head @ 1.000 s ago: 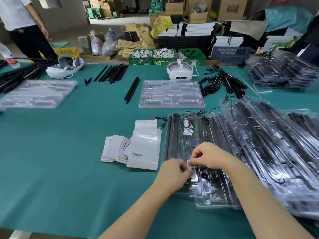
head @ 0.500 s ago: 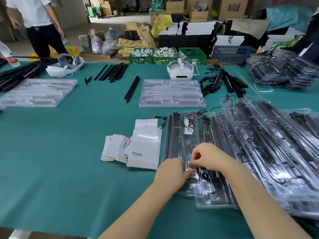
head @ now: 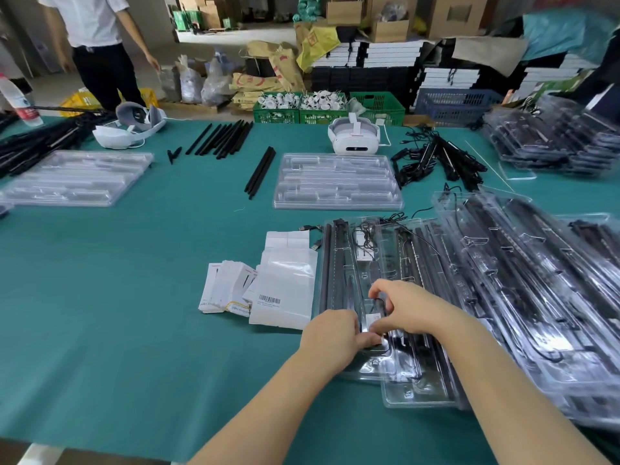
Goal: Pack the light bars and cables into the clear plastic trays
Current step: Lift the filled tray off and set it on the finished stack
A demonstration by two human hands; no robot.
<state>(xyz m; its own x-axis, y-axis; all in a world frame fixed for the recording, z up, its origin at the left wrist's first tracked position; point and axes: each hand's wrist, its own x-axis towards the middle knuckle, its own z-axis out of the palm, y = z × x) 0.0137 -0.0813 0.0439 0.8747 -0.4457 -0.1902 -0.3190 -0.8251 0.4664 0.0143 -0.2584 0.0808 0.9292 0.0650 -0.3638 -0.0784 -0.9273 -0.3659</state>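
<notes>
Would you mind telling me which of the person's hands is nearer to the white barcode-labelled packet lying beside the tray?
Left. The left hand lies just right of the white packet, by its lower corner. The right hand is further right, over the clear tray.

Both hands (head: 369, 325) press a white label (head: 371, 321) into the clear tray (head: 339, 263).

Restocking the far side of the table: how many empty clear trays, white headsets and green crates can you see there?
Empty clear plastic trays: 2
White headsets: 2
Green plastic crates: 3
Total: 7
</notes>
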